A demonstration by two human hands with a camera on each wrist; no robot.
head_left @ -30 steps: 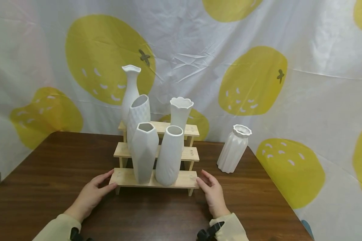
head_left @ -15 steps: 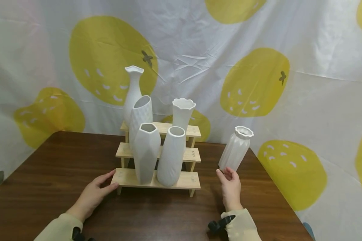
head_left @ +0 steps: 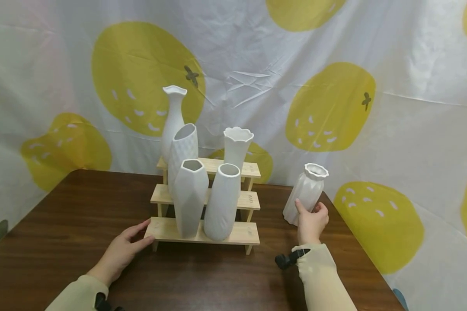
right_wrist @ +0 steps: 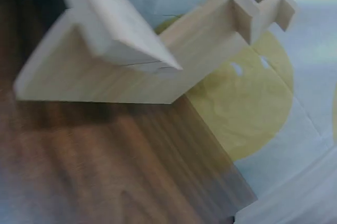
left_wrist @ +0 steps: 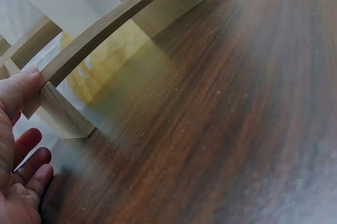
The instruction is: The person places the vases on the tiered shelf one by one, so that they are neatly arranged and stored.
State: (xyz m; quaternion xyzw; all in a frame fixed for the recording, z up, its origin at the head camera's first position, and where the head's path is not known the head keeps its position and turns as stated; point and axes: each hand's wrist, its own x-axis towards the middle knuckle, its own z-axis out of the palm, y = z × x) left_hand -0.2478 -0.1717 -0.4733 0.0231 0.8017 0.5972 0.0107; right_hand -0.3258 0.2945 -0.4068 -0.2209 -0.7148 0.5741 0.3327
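Near the left end of the lowest shelf of a pale wooden tiered stand [head_left: 161, 226], my left hand [head_left: 118, 252] touches the board. In the left wrist view its thumb [left_wrist: 23, 84] lies against the shelf end; the other fingers hang loosely bent below. My right hand [head_left: 312, 221] is at the lower part of a white pleated vase [head_left: 309, 190] right of the stand. Its thumb overlaps the vase's front and its fingers bend round the right side. How firmly they press is hidden. That vase leans in view. The right wrist view shows the stand's side [right_wrist: 121, 79], no hand.
On the stand are a faceted vase [head_left: 190, 198], a round-mouthed vase [head_left: 222, 205], a slant-mouthed vase [head_left: 183, 149], a scalloped vase [head_left: 236, 147] and a tall narrow-necked vase [head_left: 173, 123]. A patterned curtain [head_left: 253, 52] hangs behind the brown table [head_left: 202, 280].
My right hand has left the stand's right end and moved right and away from me to the pleated vase. My left hand stays at the stand's left end. The view has shifted slightly.
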